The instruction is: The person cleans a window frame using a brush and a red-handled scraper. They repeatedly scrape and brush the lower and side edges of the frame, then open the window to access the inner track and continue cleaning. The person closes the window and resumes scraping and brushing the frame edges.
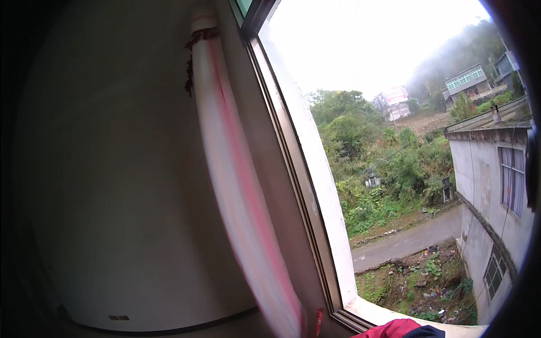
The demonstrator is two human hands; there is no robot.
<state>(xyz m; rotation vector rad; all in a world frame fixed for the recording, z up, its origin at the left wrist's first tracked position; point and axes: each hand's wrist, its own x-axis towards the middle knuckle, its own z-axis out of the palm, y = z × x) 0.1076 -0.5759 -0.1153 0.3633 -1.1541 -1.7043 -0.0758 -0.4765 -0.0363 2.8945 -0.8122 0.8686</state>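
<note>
Neither of my hands is in view. Before me is an open window with a metal frame (pixel 291 169), seen at a slant. A long white and pink curtain (pixel 241 190) hangs gathered to the left of it, with a dark red fringed band (pixel 205 36) near its top. Red and dark blue fabric (pixel 393 329) shows at the bottom edge, by the window's lower corner; whether it is a sleeve or a loose cloth, I cannot tell. A small red object (pixel 319 322) is by the wall between curtain and frame.
A dim wall (pixel 139 190) fills the left, with a wall socket plate (pixel 118 317) low down. The pale window sill (pixel 380 314) runs along the bottom right. Outside are a road (pixel 410 243), bushes (pixel 351 131) and a grey building (pixel 477 169).
</note>
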